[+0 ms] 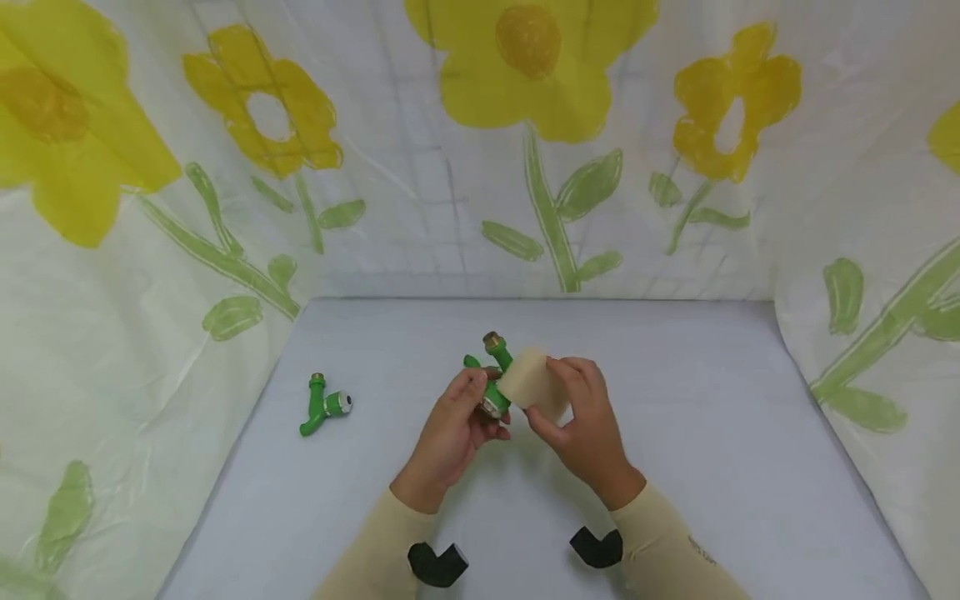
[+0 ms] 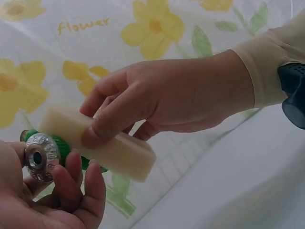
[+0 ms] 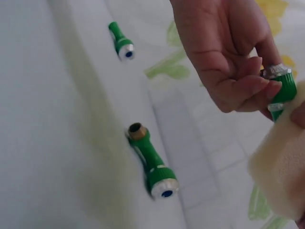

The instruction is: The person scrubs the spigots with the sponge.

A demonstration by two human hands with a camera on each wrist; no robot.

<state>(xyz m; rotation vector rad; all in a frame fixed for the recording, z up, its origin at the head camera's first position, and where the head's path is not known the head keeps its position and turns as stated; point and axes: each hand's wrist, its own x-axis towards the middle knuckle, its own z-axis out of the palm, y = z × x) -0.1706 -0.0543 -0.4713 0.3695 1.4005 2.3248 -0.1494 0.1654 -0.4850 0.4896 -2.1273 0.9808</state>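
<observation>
White sheeting [image 1: 390, 208] with big yellow flowers [image 1: 600, 83] hangs behind and beside a smooth, pale table [image 1: 690, 400]. Above it, the left hand [image 1: 450, 433] grips a green tap [image 1: 495, 402]; the right hand [image 1: 588, 433] pinches a soft, cream, squared block [image 1: 523, 379] against it. Another green tap [image 1: 316, 408] lies leftward. Only the left wrist view shows legible "flower" lettering [image 2: 83, 26] and the silvery knob's [image 2: 46, 151] raised pattern; the right wrist view shows two taps besides the held one.
</observation>
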